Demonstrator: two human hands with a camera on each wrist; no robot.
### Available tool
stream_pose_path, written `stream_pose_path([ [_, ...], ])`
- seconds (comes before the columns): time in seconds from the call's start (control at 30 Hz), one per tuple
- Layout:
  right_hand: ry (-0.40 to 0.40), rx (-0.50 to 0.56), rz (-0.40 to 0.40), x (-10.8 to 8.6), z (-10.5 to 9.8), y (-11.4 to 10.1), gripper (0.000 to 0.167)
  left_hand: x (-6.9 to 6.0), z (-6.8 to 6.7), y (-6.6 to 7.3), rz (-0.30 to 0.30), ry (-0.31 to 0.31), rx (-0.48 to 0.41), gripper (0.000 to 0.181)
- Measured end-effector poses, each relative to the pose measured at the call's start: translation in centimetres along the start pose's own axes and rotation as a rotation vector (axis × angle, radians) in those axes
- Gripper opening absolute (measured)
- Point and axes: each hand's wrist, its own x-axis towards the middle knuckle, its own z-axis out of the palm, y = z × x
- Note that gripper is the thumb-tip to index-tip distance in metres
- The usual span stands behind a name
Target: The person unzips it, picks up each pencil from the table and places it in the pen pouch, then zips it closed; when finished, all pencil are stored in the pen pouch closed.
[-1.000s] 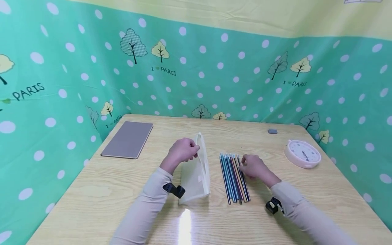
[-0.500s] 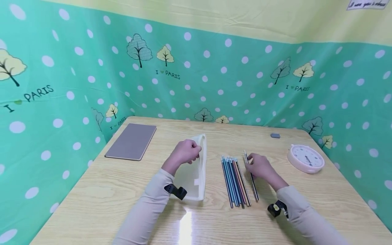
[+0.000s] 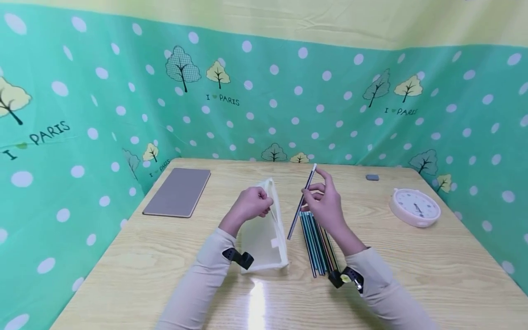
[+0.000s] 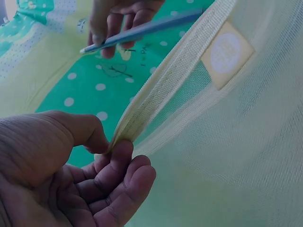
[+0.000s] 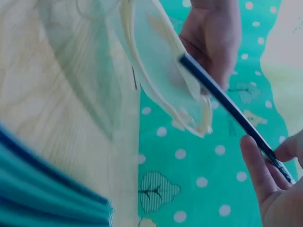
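Pencil pinched in my right hand, mesh pouch in my left hand — loading, I'd judge, next needing careful aim inside.

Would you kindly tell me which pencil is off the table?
The dark pencil pinched in the right hand; the other pencils lie side by side on the table.

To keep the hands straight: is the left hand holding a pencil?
No, the left hand pinches the edge of the bag, while the right hand holds the pencil.
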Motion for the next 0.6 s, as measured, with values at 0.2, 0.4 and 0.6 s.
stream_pose_path([
  [0.2,0.051,0.012,-0.114,-0.4,2.0,1.2,0.067,0.0,0.4,0.1,-0.028,0.022,-0.008,0.012],
  [0.4,-0.088,0.009,-0.076,-1.4,3.4,1.6,0.067,0.5,0.5,-0.4,-0.047,0.073,-0.128,0.022],
  [0.6,-0.187,-0.069,-0.036,-2.1,3.9,1.5,0.069,0.6,0.8,-0.2,-0.079,0.102,-0.205,0.033],
])
